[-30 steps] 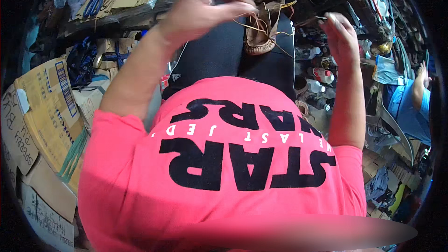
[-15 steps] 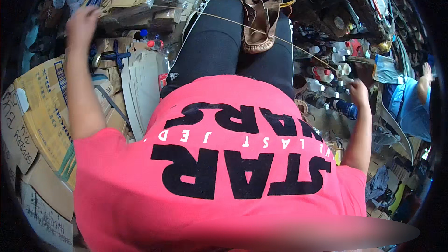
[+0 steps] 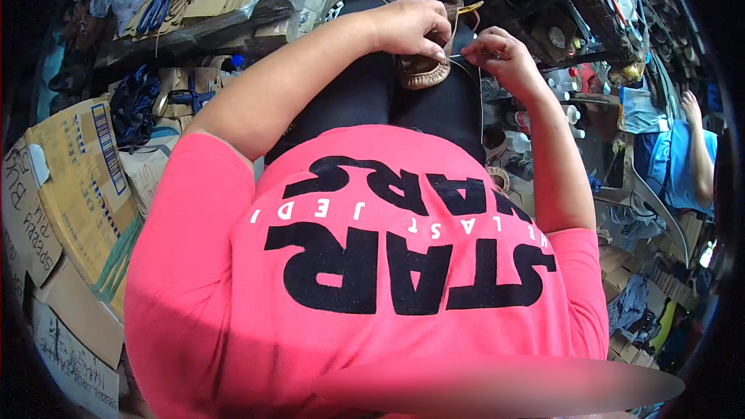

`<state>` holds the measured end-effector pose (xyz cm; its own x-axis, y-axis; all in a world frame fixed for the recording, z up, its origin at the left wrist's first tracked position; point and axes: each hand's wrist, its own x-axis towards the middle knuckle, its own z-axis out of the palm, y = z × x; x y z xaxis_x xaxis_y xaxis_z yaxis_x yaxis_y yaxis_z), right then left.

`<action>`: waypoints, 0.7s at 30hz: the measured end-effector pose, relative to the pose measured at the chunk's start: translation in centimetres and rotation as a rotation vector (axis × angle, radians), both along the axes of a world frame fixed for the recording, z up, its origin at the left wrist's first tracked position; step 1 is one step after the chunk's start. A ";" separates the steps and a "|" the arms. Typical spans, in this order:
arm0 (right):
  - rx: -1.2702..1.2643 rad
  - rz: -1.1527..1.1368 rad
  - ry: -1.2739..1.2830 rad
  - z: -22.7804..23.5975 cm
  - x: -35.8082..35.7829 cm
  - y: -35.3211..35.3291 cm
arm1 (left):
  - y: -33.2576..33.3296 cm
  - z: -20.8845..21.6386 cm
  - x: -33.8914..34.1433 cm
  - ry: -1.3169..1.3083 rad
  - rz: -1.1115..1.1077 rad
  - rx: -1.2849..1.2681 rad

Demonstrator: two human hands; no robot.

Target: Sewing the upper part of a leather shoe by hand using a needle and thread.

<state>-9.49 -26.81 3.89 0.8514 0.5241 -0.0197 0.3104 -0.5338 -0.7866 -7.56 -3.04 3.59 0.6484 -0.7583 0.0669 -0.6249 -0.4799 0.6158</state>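
A brown leather moccasin (image 3: 427,76), with a gathered seam round its toe, rests between my thighs, toe toward me. My left hand (image 3: 419,29) reaches across its opening, thumb and fingers pinched together at the shoe's right edge; what they grip is hidden. Just right of the shoe, my right hand (image 3: 500,54) is closed in a pinch on a thin, pale needle-like piece (image 3: 456,56). This piece spans the small gap between both hands' fingertips. A yellow tab (image 3: 470,8) sticks out from the shoe's right side.
Printed cardboard (image 3: 77,178) lies at left. Blue-handled scissors (image 3: 155,12) and brown cords lie on a sheet at far left. Plastic bottles (image 3: 570,115) stand right of my legs. At far right another person's arm (image 3: 702,155) shows beside blue cloth.
Both hands have come inward from far apart to meet at the shoe. The cord that stretched taut between them across the shoe no longer shows as one straight line.
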 end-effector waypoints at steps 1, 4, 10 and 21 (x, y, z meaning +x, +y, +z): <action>-0.015 0.008 0.053 -0.1 0.2 0.2 | 0.0 -0.2 0.4 0.001 0.002 0.000; -0.026 0.049 0.075 -0.5 0.7 0.2 | -0.1 -1.2 1.3 0.281 -0.064 -0.067; 0.101 0.049 0.142 -1.3 -0.3 0.8 | -0.1 -2.3 1.3 0.482 -0.019 -0.167; -0.171 0.045 -0.206 1.1 -3.8 1.9 | 0.1 -1.3 1.1 0.450 -0.159 0.010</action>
